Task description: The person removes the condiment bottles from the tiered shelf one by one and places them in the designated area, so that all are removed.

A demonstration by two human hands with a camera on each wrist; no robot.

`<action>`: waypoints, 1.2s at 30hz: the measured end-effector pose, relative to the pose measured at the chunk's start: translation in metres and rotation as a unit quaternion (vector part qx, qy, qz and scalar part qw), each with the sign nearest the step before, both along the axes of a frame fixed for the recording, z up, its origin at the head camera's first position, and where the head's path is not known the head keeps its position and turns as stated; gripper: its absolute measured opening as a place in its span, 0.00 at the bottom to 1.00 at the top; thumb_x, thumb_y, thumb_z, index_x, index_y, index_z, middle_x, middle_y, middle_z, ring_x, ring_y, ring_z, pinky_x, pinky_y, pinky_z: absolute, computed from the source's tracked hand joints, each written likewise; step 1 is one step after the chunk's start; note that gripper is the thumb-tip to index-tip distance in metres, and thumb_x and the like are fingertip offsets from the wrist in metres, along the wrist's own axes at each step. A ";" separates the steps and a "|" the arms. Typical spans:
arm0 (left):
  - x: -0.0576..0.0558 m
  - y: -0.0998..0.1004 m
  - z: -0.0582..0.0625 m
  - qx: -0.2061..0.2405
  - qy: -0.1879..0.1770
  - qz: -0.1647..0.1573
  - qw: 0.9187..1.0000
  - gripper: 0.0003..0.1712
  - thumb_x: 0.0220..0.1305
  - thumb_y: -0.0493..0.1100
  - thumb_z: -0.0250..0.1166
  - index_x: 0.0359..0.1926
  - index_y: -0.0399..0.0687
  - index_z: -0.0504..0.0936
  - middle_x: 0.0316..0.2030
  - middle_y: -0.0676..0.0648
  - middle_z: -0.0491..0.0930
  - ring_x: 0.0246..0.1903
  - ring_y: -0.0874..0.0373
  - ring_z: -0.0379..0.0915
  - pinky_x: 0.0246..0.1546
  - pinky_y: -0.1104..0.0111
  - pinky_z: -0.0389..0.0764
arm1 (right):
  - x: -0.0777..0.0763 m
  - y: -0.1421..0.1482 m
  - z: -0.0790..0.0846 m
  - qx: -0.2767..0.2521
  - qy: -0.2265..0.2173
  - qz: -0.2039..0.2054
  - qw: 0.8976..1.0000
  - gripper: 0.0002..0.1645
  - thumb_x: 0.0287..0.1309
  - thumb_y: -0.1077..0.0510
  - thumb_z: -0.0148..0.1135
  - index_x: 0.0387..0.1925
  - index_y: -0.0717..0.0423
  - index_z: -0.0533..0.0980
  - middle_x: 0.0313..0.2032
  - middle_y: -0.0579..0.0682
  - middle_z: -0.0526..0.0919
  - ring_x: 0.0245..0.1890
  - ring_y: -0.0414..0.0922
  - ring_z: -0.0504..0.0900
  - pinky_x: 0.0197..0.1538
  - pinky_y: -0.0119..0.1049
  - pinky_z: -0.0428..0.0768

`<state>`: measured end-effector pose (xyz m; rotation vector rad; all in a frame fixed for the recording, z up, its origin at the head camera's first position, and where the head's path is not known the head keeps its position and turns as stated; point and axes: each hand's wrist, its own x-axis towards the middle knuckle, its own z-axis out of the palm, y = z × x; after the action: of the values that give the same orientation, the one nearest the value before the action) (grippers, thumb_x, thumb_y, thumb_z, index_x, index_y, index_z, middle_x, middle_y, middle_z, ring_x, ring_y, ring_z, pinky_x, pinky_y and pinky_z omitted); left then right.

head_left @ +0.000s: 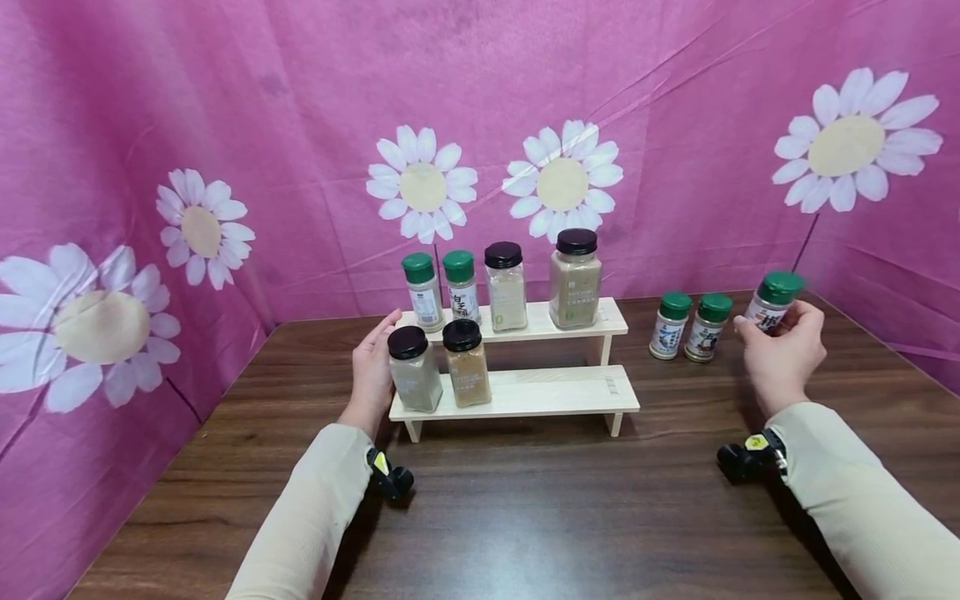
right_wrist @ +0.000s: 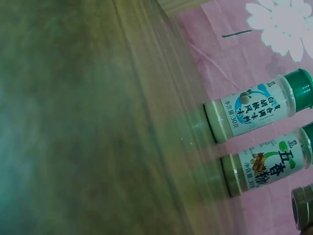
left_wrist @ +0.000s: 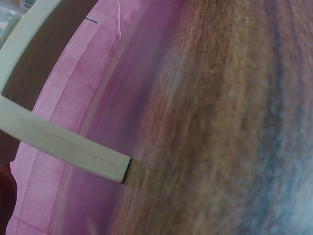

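My right hand (head_left: 783, 358) pinches a green-capped spice bottle (head_left: 767, 313) between thumb and fingers. In the right wrist view that spice bottle's base (right_wrist: 302, 208) is raised above the table. To its left stand two similar bottles, one with a blue-and-white label (head_left: 666, 333) and one marked five-spice powder (right_wrist: 269, 164). My left hand (head_left: 369, 371) lies along the left end of a two-tier wooden rack (head_left: 555, 392), fingers extended beside the upper shelf. Close to it on the lower tier are a grey-green jar (head_left: 416, 383) and a brown jar (head_left: 468, 379), both black-capped.
The upper tier holds two green-capped bottles (head_left: 426, 304) and two black-capped jars, one pale (head_left: 507, 292) and one larger, olive-coloured (head_left: 573, 292). Beneath is a dark wooden table (head_left: 510, 517). A pink cloth with daisies (head_left: 315, 125) hangs behind.
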<state>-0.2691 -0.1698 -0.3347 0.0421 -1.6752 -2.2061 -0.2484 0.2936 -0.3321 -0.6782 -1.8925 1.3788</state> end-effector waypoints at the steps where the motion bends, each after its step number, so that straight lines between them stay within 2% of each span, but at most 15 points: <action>1: 0.000 0.000 0.000 0.000 -0.001 0.000 1.000 0.21 0.66 0.36 0.51 0.58 0.33 0.72 0.49 0.50 0.80 0.42 0.69 0.74 0.46 0.78 0.75 | -0.001 0.001 -0.001 0.007 -0.012 0.001 1.000 0.28 0.47 0.54 0.67 0.48 0.35 0.64 0.35 0.27 0.69 0.39 0.26 0.69 0.49 0.21 0.68; 7: 0.000 -0.001 -0.002 0.001 -0.004 -0.001 1.000 0.21 0.66 0.36 0.51 0.58 0.34 0.72 0.49 0.49 0.80 0.42 0.69 0.74 0.46 0.78 0.75 | -0.006 0.004 -0.010 0.037 -0.068 0.007 0.997 0.27 0.48 0.53 0.65 0.48 0.39 0.63 0.34 0.27 0.65 0.49 0.40 0.69 0.54 0.27 0.67; 10: -0.001 -0.001 -0.002 0.004 -0.003 0.000 1.000 0.21 0.66 0.36 0.51 0.58 0.34 0.72 0.47 0.50 0.80 0.41 0.69 0.75 0.46 0.78 0.75 | -0.006 0.005 -0.014 0.047 -0.084 0.008 0.995 0.26 0.48 0.53 0.65 0.48 0.43 0.63 0.32 0.28 0.62 0.50 0.45 0.68 0.52 0.28 0.66; 15: -0.001 -0.002 -0.003 0.004 -0.001 -0.001 1.000 0.21 0.66 0.36 0.51 0.58 0.33 0.72 0.46 0.51 0.81 0.41 0.69 0.74 0.46 0.78 0.75 | -0.007 0.008 -0.020 0.070 -0.099 0.014 0.992 0.34 0.48 0.53 0.65 0.55 0.56 0.62 0.34 0.31 0.64 0.49 0.47 0.68 0.46 0.27 0.65; 17: -0.001 -0.001 -0.003 0.004 -0.002 -0.001 1.000 0.21 0.65 0.36 0.51 0.58 0.34 0.72 0.46 0.52 0.81 0.41 0.68 0.74 0.45 0.78 0.75 | -0.009 0.009 -0.022 0.081 -0.099 0.019 0.992 0.36 0.49 0.53 0.64 0.58 0.58 0.61 0.35 0.32 0.65 0.50 0.48 0.68 0.45 0.27 0.65; 25: -0.001 -0.001 -0.002 0.009 -0.005 0.000 1.000 0.21 0.64 0.36 0.51 0.58 0.35 0.73 0.47 0.51 0.80 0.41 0.68 0.74 0.47 0.76 0.75 | -0.015 0.010 -0.028 0.092 -0.096 0.025 0.991 0.37 0.48 0.54 0.65 0.59 0.57 0.62 0.38 0.35 0.69 0.50 0.47 0.68 0.46 0.27 0.65; 28: -0.001 -0.001 -0.002 0.007 -0.005 -0.002 1.000 0.21 0.65 0.36 0.51 0.58 0.35 0.72 0.50 0.48 0.78 0.41 0.68 0.74 0.47 0.77 0.75 | -0.016 0.010 -0.029 0.091 -0.096 0.027 0.991 0.37 0.48 0.54 0.64 0.59 0.57 0.62 0.44 0.42 0.73 0.52 0.48 0.69 0.50 0.28 0.67; 32: -0.001 -0.001 -0.001 -0.001 -0.001 -0.001 1.000 0.21 0.66 0.36 0.50 0.59 0.33 0.71 0.56 0.44 0.74 0.42 0.69 0.73 0.46 0.78 0.74 | -0.017 0.009 -0.029 0.089 -0.102 0.036 0.990 0.37 0.49 0.55 0.63 0.61 0.58 0.60 0.52 0.52 0.73 0.56 0.49 0.68 0.56 0.34 0.67; 36: -0.002 -0.001 -0.001 -0.001 0.001 -0.002 1.000 0.21 0.66 0.36 0.50 0.59 0.33 0.70 0.58 0.41 0.72 0.42 0.69 0.72 0.46 0.78 0.74 | -0.017 0.010 -0.030 0.080 -0.113 0.041 0.990 0.38 0.49 0.55 0.62 0.61 0.57 0.59 0.53 0.51 0.72 0.57 0.48 0.66 0.56 0.35 0.66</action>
<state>-0.2708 -0.1707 -0.3358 0.0367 -1.6771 -2.2062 -0.2657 0.3035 -0.3620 -0.7082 -2.2054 1.2252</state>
